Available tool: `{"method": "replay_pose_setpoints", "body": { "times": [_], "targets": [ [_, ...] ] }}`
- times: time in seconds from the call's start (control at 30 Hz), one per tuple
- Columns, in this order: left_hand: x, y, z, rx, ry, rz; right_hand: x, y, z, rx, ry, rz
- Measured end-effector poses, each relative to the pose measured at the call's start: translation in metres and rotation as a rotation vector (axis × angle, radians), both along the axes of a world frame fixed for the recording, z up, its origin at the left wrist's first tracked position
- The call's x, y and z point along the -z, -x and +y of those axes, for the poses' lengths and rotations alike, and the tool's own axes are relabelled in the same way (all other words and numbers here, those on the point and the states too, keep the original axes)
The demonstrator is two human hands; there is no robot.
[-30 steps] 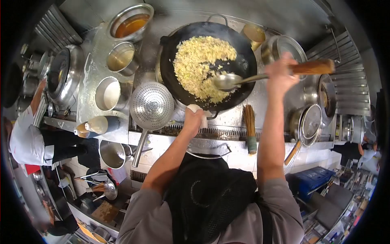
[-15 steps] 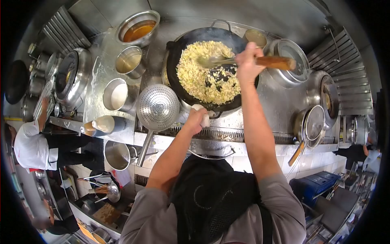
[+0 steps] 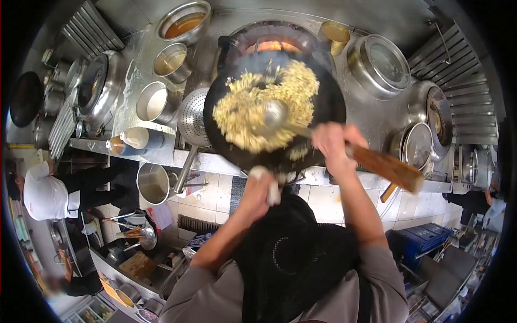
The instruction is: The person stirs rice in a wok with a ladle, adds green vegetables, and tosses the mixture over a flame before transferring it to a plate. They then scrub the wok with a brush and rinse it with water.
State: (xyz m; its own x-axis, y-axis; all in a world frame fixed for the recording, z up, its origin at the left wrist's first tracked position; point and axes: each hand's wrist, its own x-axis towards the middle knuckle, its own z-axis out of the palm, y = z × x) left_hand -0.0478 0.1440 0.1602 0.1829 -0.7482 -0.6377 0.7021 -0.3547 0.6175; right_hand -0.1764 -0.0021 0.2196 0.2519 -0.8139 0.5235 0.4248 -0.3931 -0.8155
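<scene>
A black wok (image 3: 215,124) hangs tilted toward me, off its burner (image 3: 274,44), with flame showing behind it. Fried rice (image 3: 264,105), blurred by motion, spreads over the wok's inside. My left hand (image 3: 254,196) is closed around a white cloth (image 3: 274,192) at the near rim of the wok; the handle there is mostly hidden. My right hand (image 3: 335,148) grips a ladle (image 3: 385,166) by its wooden handle. The ladle's metal bowl lies among the rice.
A perforated strainer (image 3: 195,118) is left of the wok, beside metal pots (image 3: 152,102) and bottles (image 3: 134,138). A stacked pot (image 3: 379,65) and sieves (image 3: 418,145) stand at right. Co-workers (image 3: 48,191) are at far left and far right.
The wok has come off the burner toward me, uncovering the flame. Both hands have moved down with it, and the rice has shifted. The co-worker at left has moved slightly.
</scene>
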Motion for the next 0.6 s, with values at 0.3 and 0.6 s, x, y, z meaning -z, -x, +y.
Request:
{"method": "replay_pose_setpoints", "body": {
  "times": [0.3, 0.6],
  "targets": [
    [-0.019, 0.024, 0.008, -0.078, 0.026, -0.023, -0.012, 0.046, -0.022, -0.212, -0.117, 0.102],
    [0.062, 0.038, 0.018, -0.139, 0.181, -0.179, -0.069, -0.009, -0.045, 0.177, 0.071, -0.136]
  ]
}}
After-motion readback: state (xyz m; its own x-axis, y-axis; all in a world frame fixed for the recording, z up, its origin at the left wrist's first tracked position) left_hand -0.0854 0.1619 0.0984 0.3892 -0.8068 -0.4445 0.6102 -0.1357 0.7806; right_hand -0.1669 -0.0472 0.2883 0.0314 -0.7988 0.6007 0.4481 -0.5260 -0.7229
